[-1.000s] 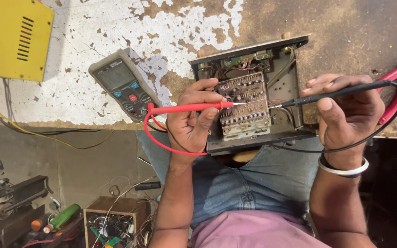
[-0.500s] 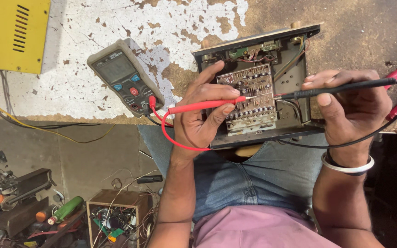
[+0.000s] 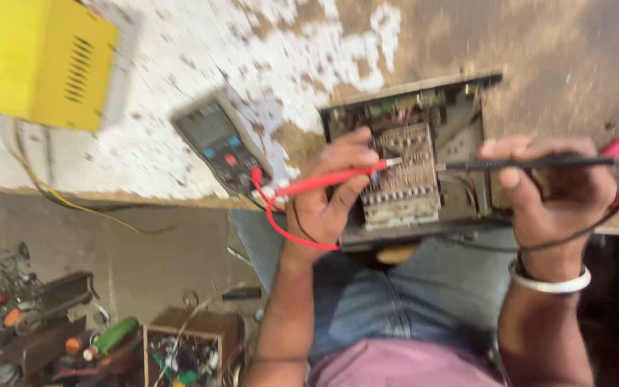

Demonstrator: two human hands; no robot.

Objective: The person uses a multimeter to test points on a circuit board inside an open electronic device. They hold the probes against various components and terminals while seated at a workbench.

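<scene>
The desk (image 3: pixel 180 154) is a worn surface of flaking white paint over bare brown, and its near edge runs just above the person's lap. At its far left corner stands a yellow metal box (image 3: pixel 34 61) with vent slots in its side. An open dark chassis (image 3: pixel 413 158) sits at the near edge toward the right, overhanging slightly onto the knees in blue jeans (image 3: pixel 402 301). Inside it lies a pale circuit board (image 3: pixel 404 175) crowded with rows of parts. A grey multimeter (image 3: pixel 216 143) rests tilted on the desk between the yellow box and the chassis, close to the near edge, blurred by motion.

The left hand (image 3: pixel 327 190) is closed around a red probe (image 3: pixel 331 179), thumb and fingers pinching its shaft, with the metal tip touching the upper part of the board. Its red lead (image 3: pixel 281 226) loops below the wrist and back toward the meter. The right hand (image 3: pixel 557 190) is curled around a black probe (image 3: pixel 531 164), held level, the tip pointing at the board's right edge; whether it touches cannot be told. A white bangle (image 3: pixel 549 281) circles the right wrist.
</scene>
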